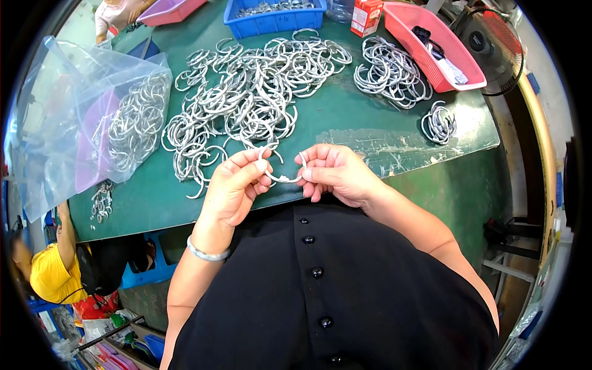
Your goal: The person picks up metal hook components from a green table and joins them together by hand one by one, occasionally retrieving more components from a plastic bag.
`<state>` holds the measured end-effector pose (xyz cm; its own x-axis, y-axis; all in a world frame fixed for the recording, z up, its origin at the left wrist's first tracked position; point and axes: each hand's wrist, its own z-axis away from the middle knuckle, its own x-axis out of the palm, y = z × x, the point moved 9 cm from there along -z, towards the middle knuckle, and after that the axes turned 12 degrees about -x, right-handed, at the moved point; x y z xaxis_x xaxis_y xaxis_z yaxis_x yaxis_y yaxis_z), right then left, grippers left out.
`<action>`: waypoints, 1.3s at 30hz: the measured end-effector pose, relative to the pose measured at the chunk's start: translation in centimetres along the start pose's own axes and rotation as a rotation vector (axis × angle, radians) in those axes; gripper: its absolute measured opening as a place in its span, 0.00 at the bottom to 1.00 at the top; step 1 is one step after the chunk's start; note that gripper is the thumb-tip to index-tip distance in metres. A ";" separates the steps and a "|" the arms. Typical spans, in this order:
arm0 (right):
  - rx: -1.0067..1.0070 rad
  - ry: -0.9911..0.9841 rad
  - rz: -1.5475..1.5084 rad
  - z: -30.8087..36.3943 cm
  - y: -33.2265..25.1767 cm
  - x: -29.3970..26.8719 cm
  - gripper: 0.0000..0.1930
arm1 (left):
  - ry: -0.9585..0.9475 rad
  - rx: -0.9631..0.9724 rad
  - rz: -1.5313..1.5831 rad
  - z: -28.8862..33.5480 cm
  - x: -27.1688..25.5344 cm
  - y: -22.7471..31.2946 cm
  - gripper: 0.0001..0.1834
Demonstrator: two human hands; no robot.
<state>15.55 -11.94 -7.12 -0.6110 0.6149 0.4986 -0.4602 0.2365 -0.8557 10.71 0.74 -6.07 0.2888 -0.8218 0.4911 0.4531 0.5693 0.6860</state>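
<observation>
Between my hands, just over the near edge of the green table, is a silvery open bangle with its gap facing away from me. My left hand pinches one end of it between thumb and fingers. The other end is gripped by my right hand, thumb against the metal. Beyond my hands spreads a big loose pile of similar open bangles. A smaller heap of bangles lies to the right, and a little bundle of them rests nearer the right edge.
A clear plastic bag holding bangles lies at left, near small metal pieces. A blue bin stands at the back, beside a red box and a pink basket. A fan is at far right; a person in yellow sits left.
</observation>
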 end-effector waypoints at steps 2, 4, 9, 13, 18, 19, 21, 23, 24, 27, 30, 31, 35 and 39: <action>0.000 -0.001 0.006 0.8 0.4 0.0 0.11 | -0.004 -0.005 0.003 0.5 0.0 -0.8 0.10; -0.004 -0.005 0.012 0.9 0.4 0.1 0.11 | -0.005 -0.004 -0.007 0.5 0.0 -0.8 0.10; -0.081 0.030 0.061 -0.1 -1.1 -0.8 0.09 | 0.052 0.065 -0.173 0.3 0.2 0.5 0.12; -0.298 0.153 0.238 -0.1 -5.0 -4.2 0.08 | 0.301 0.271 -0.496 1.9 -1.3 1.6 0.15; -0.480 0.475 0.802 -0.3 -12.3 -11.8 0.10 | 0.562 0.485 -0.793 3.0 -4.8 2.9 0.09; -0.498 0.540 0.919 -0.3 -13.4 -13.0 0.10 | 0.566 0.487 -0.793 3.0 -5.0 2.9 0.09; -0.521 0.577 1.384 0.4 -15.1 -15.0 0.12 | 0.538 0.397 -0.913 2.5 -4.6 1.9 0.07; -0.485 0.579 1.598 0.6 -15.6 -13.7 0.15 | 0.573 0.344 -1.004 2.5 -4.4 1.1 0.09; -0.493 0.642 1.747 1.0 -16.0 -13.1 0.14 | 0.610 0.335 -1.060 2.7 -4.0 1.1 0.10; -0.492 0.739 1.905 1.4 -16.3 -11.9 0.14 | 0.665 0.343 -1.170 2.5 -2.7 2.0 0.12; -0.556 0.547 1.664 0.7 -14.7 -9.9 0.14 | 0.680 0.309 -1.226 1.9 -2.8 1.8 0.12; -0.527 0.507 1.630 0.6 -14.0 -9.5 0.14 | 0.680 0.321 -1.205 1.8 -2.9 1.8 0.11; -0.484 0.436 1.522 1.0 -12.6 -8.3 0.14 | 0.724 0.382 -0.983 2.4 -3.4 2.0 0.09; -0.503 0.394 1.461 1.1 -12.3 -7.8 0.14 | 0.689 0.398 -0.783 2.1 -4.8 2.3 0.08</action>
<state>25.24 -20.50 -0.34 -0.0827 0.6544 -0.7516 0.6445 -0.5401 -0.5412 8.65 6.02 -5.73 0.5042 -0.7248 -0.4696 0.4476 -0.2456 0.8598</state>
